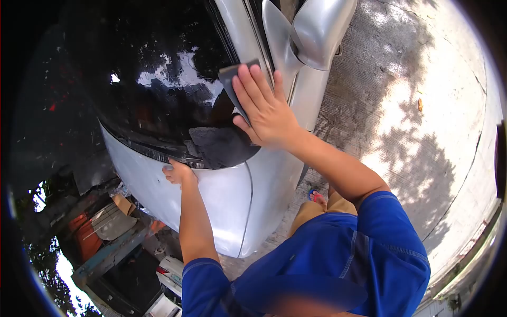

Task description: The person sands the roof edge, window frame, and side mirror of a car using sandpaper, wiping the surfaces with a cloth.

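Fingers straight and slightly apart, my right hand (pixel 269 113) presses a dark grey folded sheet, which looks like sandpaper (pixel 232 87), onto the silver windshield pillar (pixel 240 26). Part of the sheet is hidden beneath the palm. My left hand (pixel 180 173) rests at the rear edge of the silver hood (pixel 216 193), fingers curled at the base of the windshield (pixel 142 100). Between the hands, a crumpled dark grey piece, perhaps cloth (pixel 219 145), lies at the lower corner of the glass.
A silver side mirror (pixel 319 31) juts out beyond the pillar. Sunlit, shadow-patched concrete (pixel 401 116) runs along the car's side. Past the hood are a cardboard box (pixel 123 204), orange-red items (pixel 84 235) and a white vehicle (pixel 171 277). My sandalled foot (pixel 318 197) stands beside the fender.
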Motion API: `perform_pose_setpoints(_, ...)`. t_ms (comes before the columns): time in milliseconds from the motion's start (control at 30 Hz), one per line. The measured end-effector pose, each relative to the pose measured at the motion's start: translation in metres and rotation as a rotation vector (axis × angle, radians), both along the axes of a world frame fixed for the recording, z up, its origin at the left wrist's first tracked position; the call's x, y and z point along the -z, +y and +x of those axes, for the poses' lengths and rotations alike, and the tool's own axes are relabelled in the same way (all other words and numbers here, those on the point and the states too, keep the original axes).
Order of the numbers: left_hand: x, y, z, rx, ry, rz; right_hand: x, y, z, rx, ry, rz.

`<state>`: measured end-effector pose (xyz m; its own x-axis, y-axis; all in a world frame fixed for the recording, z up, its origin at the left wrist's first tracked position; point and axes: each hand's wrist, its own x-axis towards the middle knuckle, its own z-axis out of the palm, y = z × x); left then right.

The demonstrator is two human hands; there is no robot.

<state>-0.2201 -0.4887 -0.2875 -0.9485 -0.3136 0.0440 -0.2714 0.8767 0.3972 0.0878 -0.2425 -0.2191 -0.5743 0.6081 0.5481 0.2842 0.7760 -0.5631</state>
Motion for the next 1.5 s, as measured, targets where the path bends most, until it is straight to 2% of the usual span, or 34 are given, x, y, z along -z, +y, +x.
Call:
perform_pose_setpoints(100, 0.003, 0.009, -0.004, -0.001, 0.012, 0.028, 0.019, -0.007, 0.007, -0.043, -0.04, 0.008)
perform_pose_setpoints(133, 0.002, -0.001, -0.003, 0.008, 0.009, 0.011, -0.022, 0.026, -0.002, 0.011, 0.015, 0.015)
perform_pose_setpoints(233, -0.001, -0.004, -0.001, 0.03, 0.007, 0.05, -0.055, 0.081, -0.03, 0.102, 0.19, 0.053)
perform_pose_setpoints(267, -0.003, -0.002, 0.001, 0.027, -0.015, 0.043, -0.047, 0.065, -0.015, 0.041, 0.112, 0.055)
perform_pose_setpoints(367, -0.002, 0.001, 0.0, 0.017, 0.001, 0.016, 0.038, -0.003, 0.028, -0.205, -0.049, 0.087)
perform_pose_setpoints(400, 0.0, 0.01, -0.001, 0.017, 0.004, 0.058, 0.032, 0.013, 0.025, -0.169, -0.069, 0.141)
perform_pose_setpoints(533, 0.002, -0.004, 0.003, 0.026, -0.015, 0.048, -0.044, 0.082, -0.018, 0.034, 0.217, 0.03)
perform_pose_setpoints(633, -0.002, 0.0, -0.003, 0.015, -0.004, 0.027, 0.021, 0.018, 0.03, -0.274, -0.115, 0.172)
perform_pose_setpoints(667, -0.003, 0.004, 0.0, 0.013, -0.006, 0.044, 0.024, 0.029, 0.028, -0.264, -0.09, 0.271)
perform_pose_setpoints(767, -0.007, -0.005, 0.009, 0.019, -0.015, 0.036, -0.045, 0.081, -0.003, -0.029, 0.033, 0.126)
perform_pose_setpoints(800, -0.005, -0.003, 0.008, 0.018, -0.012, 0.048, -0.045, 0.074, -0.005, -0.031, 0.073, 0.062)
perform_pose_setpoints(867, -0.003, 0.0, 0.001, 0.016, 0.002, 0.046, 0.011, 0.03, 0.02, -0.172, -0.017, 0.105)
perform_pose_setpoints(900, -0.006, 0.004, 0.0, 0.017, 0.009, 0.049, 0.007, 0.026, 0.026, -0.247, -0.063, 0.135)
perform_pose_setpoints(933, -0.006, 0.008, 0.001, 0.014, 0.013, 0.054, 0.008, 0.036, 0.026, -0.239, -0.078, 0.214)
perform_pose_setpoints(967, -0.006, 0.005, 0.005, 0.014, 0.011, 0.04, 0.011, 0.047, 0.021, -0.173, -0.011, 0.173)
perform_pose_setpoints(1067, 0.0, -0.008, 0.007, 0.027, -0.004, 0.037, -0.044, 0.081, -0.014, 0.016, 0.175, 0.021)
perform_pose_setpoints(1167, -0.002, 0.0, -0.004, 0.032, 0.03, 0.034, 0.03, 0.007, 0.03, -0.196, -0.093, 0.089)
perform_pose_setpoints(1200, -0.001, 0.002, -0.004, 0.024, 0.029, 0.041, 0.027, 0.015, 0.03, -0.178, -0.099, 0.165)
perform_pose_setpoints(1300, 0.0, -0.013, 0.002, 0.034, 0.021, 0.007, -0.042, 0.067, -0.008, 0.029, 0.029, 0.046)
perform_pose_setpoints(1333, 0.004, -0.008, 0.003, 0.029, 0.024, 0.021, -0.041, 0.065, -0.01, 0.058, 0.066, 0.043)
perform_pose_setpoints(1433, 0.005, -0.001, -0.008, 0.023, 0.045, 0.0, 0.034, -0.007, 0.015, -0.032, 0.088, -0.047)
perform_pose_setpoints(1500, 0.005, -0.003, -0.003, 0.009, 0.034, -0.01, 0.014, 0.013, 0.01, -0.015, 0.074, 0.002)
